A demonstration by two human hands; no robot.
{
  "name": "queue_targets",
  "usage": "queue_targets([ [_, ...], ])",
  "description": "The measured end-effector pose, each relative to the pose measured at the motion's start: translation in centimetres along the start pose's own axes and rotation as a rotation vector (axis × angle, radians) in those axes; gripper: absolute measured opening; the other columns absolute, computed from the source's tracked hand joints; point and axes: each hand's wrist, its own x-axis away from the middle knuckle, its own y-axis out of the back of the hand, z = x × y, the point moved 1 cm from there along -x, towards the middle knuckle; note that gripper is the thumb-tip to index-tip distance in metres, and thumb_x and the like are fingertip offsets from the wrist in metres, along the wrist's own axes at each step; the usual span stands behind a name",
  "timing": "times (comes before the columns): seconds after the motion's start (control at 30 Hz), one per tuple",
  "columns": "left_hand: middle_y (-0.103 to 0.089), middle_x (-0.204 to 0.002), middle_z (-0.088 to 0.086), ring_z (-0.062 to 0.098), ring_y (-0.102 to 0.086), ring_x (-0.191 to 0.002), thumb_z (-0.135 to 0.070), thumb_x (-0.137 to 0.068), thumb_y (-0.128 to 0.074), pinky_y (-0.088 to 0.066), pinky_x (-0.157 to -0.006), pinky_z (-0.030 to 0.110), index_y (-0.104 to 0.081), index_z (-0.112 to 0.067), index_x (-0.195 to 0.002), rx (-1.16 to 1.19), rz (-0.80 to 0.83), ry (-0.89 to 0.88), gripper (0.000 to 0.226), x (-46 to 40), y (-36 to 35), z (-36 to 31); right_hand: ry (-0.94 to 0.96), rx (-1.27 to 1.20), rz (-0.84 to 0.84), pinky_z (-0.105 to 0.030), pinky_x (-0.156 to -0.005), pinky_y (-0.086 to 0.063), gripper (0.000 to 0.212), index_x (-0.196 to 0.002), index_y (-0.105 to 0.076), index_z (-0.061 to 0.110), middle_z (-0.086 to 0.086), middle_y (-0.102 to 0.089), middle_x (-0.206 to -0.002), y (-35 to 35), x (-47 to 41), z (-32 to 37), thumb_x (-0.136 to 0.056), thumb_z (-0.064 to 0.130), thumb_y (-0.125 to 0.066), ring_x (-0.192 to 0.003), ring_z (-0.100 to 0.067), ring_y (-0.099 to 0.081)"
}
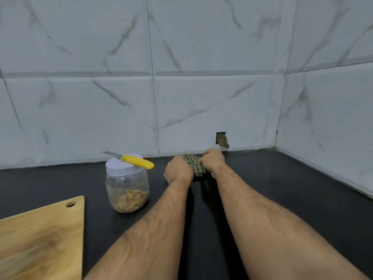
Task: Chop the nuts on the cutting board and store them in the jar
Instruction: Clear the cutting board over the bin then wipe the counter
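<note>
Cutting board [42, 239] nearest; knife [133, 160] crosses jar [127, 186] lid, blade leftward; both hands [178, 168] apparently grip cloth [194, 164].

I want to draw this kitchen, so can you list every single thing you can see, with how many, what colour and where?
clear plastic jar with white lid: one, clear and white, on the counter left of the hands, lid on, pale chopped nuts inside
yellow-handled knife: one, yellow with a silver blade, lying across the jar lid
wooden cutting board: one, light brown, bottom left
checked cloth: one, green and beige, between the hands
black counter: one, black, under everything
marbled white wall tiles: several, white and grey, behind
left hand: one, grips the cloth
right hand: one, grips the cloth
</note>
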Motion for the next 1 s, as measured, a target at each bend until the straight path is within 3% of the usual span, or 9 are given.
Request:
queue_targets([
  [0.07, -0.068, -0.112, 0.011, 0.032, -0.062, -0.106, -0.012, -0.091, -0.047, -0.051, -0.09, 0.04, -0.067, -0.014, -0.108, -0.093, -0.015, -0.057, 0.026, 0.7, 0.1, 0.2, 0.016, 0.095, -0.01, -0.026, -0.072, -0.047, 0.014, -0.093, -0.067, 0.002, -0.008, -0.062, -0.09, 0.2, 0.6, 0.1, -0.086, -0.003, -0.055, -0.088, -0.025, -0.062],
  [0.2, -0.069, -0.114, 0.01, 0.032, -0.061, -0.111, -0.01, -0.093, -0.048, -0.049, -0.09, 0.039, -0.067, -0.012, -0.11, -0.13, -0.012, -0.206, 0.026, 4.8, 2.1, 0.5, 0.066, 0.125, -0.026, -0.022, -0.082, -0.043, 0.035, -0.122, -0.065, 0.006, -0.008, -0.065, -0.122, 2.1, 4.4, 0.1, -0.089, -0.001, -0.058, -0.114, -0.024, -0.06],
  [0.3, -0.069, -0.116, 0.01, 0.03, -0.06, -0.113, -0.015, -0.093, -0.054, -0.048, -0.092, 0.038, -0.068, -0.011, -0.114, -0.112, 0.009, -0.319, 0.025, 9.5, 5.0, 0.8, 0.105, 0.136, 0.013, -0.026, -0.09, -0.047, 0.025, -0.111, -0.071, 0.009, -0.005, -0.069, -0.113, 3.6, 8.6, 0.9, -0.088, 0.004, -0.064, -0.11, -0.021, -0.062],
  [0.43, -0.066, -0.127, 0.008, 0.026, -0.058, -0.121, -0.019, -0.096, -0.056, -0.043, -0.101, 0.034, -0.064, -0.011, -0.128, -0.088, -0.001, -0.346, 0.035, 15.6, 9.8, 2.4, 0.099, 0.043, 0.118, -0.037, -0.078, -0.055, 0.018, -0.075, -0.069, 0.019, -0.003, -0.068, -0.085, 4.0, 16.2, 2.9, -0.086, 0.005, -0.067, -0.086, -0.022, -0.065],
  [0.57, -0.069, -0.123, 0.005, 0.023, -0.061, -0.116, -0.022, -0.097, -0.055, -0.046, -0.095, 0.032, -0.065, -0.015, -0.128, -0.072, -0.014, -0.32, 0.033, 20.4, 14.7, 4.9, 0.127, -0.062, 0.194, -0.031, -0.058, -0.052, 0.021, -0.075, -0.07, 0.017, -0.008, -0.072, -0.085, 2.6, 23.9, 5.5, -0.088, 0.003, -0.062, -0.078, -0.022, -0.066],
  [0.67, -0.073, -0.112, 0.003, 0.024, -0.064, -0.107, -0.021, -0.096, -0.055, -0.049, -0.087, 0.032, -0.071, -0.021, -0.117, -0.066, -0.048, -0.33, 0.027, 23.1, 18.3, 7.1, 0.138, -0.098, 0.232, -0.029, -0.055, -0.051, 0.019, -0.078, -0.07, 0.017, -0.008, -0.072, -0.087, 0.5, 28.1, 6.7, -0.086, 0.002, -0.061, -0.075, -0.019, -0.064],
  [0.8, -0.068, -0.124, 0.007, 0.027, -0.06, -0.117, -0.021, -0.097, -0.052, -0.045, -0.091, 0.03, -0.065, -0.014, -0.127, -0.14, -0.092, -0.272, 0.033, 25.1, 23.4, 10.9, 0.222, -0.026, 0.28, -0.036, -0.076, -0.056, 0.01, -0.091, -0.073, 0.016, -0.001, -0.068, -0.089, -3.0, 31.8, 8.2, -0.086, 0.01, -0.067, -0.086, -0.019, -0.064],
  [0.87, -0.063, -0.132, 0.008, 0.027, -0.056, -0.123, -0.026, -0.098, -0.051, -0.044, -0.097, 0.031, -0.06, -0.013, -0.133, -0.193, -0.143, -0.172, 0.038, 25.1, 26.4, 13.7, 0.288, 0.082, 0.286, -0.029, -0.089, -0.049, 0.019, -0.107, -0.072, 0.012, 0.002, -0.067, -0.101, -4.5, 33.1, 9.4, -0.089, 0.014, -0.067, -0.1, -0.016, -0.061],
  [1.0, -0.06, -0.135, 0.013, 0.03, -0.053, -0.127, -0.026, -0.097, -0.053, -0.041, -0.103, 0.033, -0.057, -0.01, -0.137, -0.259, -0.228, 0.011, 0.043, 24.6, 32.4, 19.8, 0.37, 0.28, 0.301, -0.028, -0.094, -0.044, 0.04, -0.129, -0.06, 0.013, -0.005, -0.063, -0.129, -7.5, 34.9, 11.6, -0.09, 0.022, -0.064, -0.118, -0.021, -0.057],
])
